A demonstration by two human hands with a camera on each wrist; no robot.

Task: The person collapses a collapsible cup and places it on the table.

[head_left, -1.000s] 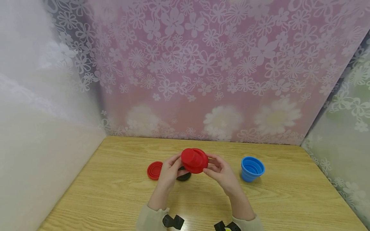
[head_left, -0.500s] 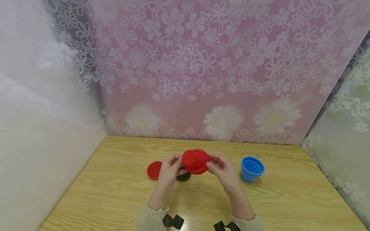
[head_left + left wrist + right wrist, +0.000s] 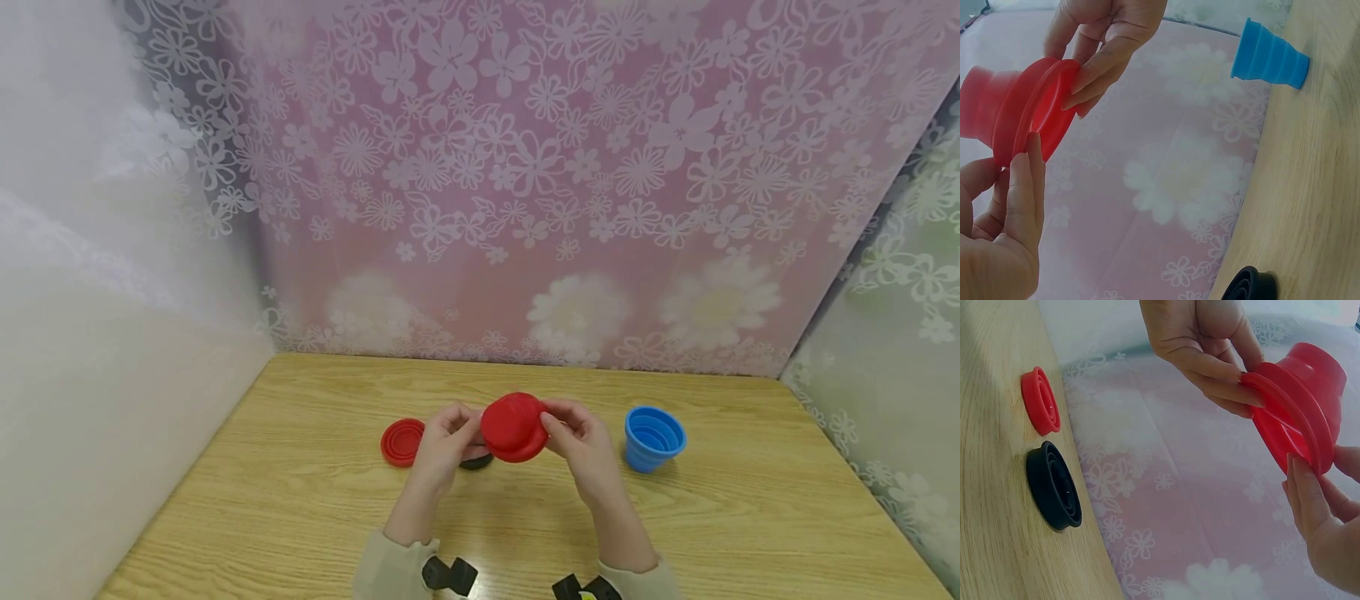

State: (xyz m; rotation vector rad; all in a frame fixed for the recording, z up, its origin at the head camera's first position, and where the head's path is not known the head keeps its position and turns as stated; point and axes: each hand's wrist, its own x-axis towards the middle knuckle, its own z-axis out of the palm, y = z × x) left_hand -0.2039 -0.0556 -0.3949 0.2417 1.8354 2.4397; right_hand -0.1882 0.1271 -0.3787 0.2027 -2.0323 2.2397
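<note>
Both hands hold a red collapsible cup (image 3: pixel 512 423) above the middle of the table, its base turned up toward the head camera. In the left wrist view the red cup (image 3: pixel 1013 109) is partly unfolded, its mouth facing the table side. My left hand (image 3: pixel 442 446) pinches the rim on one side, thumb outside and fingertips at the inner edge. Opposite it, my right hand (image 3: pixel 581 442) pinches the rim the same way. The right wrist view shows the rim of the red cup (image 3: pixel 1294 419) between the fingers of both hands.
A flattened red cup (image 3: pixel 401 442) lies on the wooden table (image 3: pixel 315 517) left of the hands. Beside it is a flattened black cup (image 3: pixel 1054 487), mostly hidden behind the left hand in the head view. An unfolded blue cup (image 3: pixel 654 439) stands upright at the right. Patterned curtains surround the table.
The held red cup has shifted slightly right and tilted, so its base no longer juts out to the upper left but looks broader and bent. Both hands keep hold of its rim.
</note>
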